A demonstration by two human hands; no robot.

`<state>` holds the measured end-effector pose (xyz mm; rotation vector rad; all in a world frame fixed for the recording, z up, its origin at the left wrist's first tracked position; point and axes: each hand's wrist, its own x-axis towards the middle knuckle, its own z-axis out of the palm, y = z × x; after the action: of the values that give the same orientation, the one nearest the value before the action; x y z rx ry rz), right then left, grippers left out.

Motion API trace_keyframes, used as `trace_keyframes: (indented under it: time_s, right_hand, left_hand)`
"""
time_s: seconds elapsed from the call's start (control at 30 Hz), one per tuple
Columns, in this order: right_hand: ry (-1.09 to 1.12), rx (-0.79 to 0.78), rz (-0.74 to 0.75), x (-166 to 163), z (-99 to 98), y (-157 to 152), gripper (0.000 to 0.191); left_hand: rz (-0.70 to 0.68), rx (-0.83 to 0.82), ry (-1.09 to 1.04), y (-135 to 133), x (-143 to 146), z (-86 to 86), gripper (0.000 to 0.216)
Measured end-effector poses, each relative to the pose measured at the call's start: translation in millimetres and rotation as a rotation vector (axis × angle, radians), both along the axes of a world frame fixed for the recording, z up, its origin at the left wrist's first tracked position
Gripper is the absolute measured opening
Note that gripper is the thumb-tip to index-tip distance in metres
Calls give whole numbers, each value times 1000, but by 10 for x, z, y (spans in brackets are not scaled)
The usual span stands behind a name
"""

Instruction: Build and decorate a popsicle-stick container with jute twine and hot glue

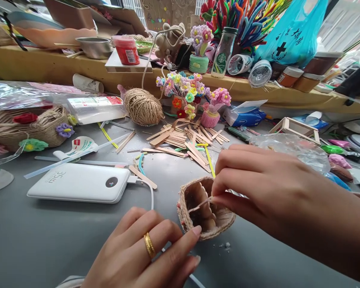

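Observation:
A small basket (184,224) wrapped in twine stands on the grey table, its opening facing me. Wooden craft sticks (207,200) line part of its inside. Above its right rim, my right hand (252,188) is closed in a pinch on a thin strand of twine (199,205) that runs across the opening. My left hand (150,252), wearing a gold ring (149,245), is at the basket's lower left. Its index fingertip touches the near rim, and the thumb is apart below it.
A white power bank (78,184) with a white cable (151,196) lies left of the basket. Behind are loose craft sticks (174,138), a twine ball (144,107) and crocheted flowers (189,90). Clear plastic wrap (291,152) lies at right; a cluttered ledge (57,64) runs along the back.

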<state>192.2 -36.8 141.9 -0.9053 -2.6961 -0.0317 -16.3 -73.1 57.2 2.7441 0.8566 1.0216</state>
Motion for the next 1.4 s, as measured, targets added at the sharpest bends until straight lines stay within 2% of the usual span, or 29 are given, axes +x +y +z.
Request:
trace_keyframes:
  time_s: [0.23, 0.47, 0.83, 1.4]
  right_hand:
    - [-47, -23, 40, 32, -90, -8, 23]
    - [-29, -13, 74, 15, -86, 3, 23]
    - [-66, 24, 60, -10, -129, 1, 25]
    - [-13, -55, 28, -14, -197, -17, 22]
  left_hand:
    - [-3, -2, -5, 5, 14, 9, 22]
    - [6, 62, 0, -2, 16, -2, 24]
    - [35, 102, 37, -8, 27, 8, 23]
    - [49, 109, 54, -20, 29, 11, 22]
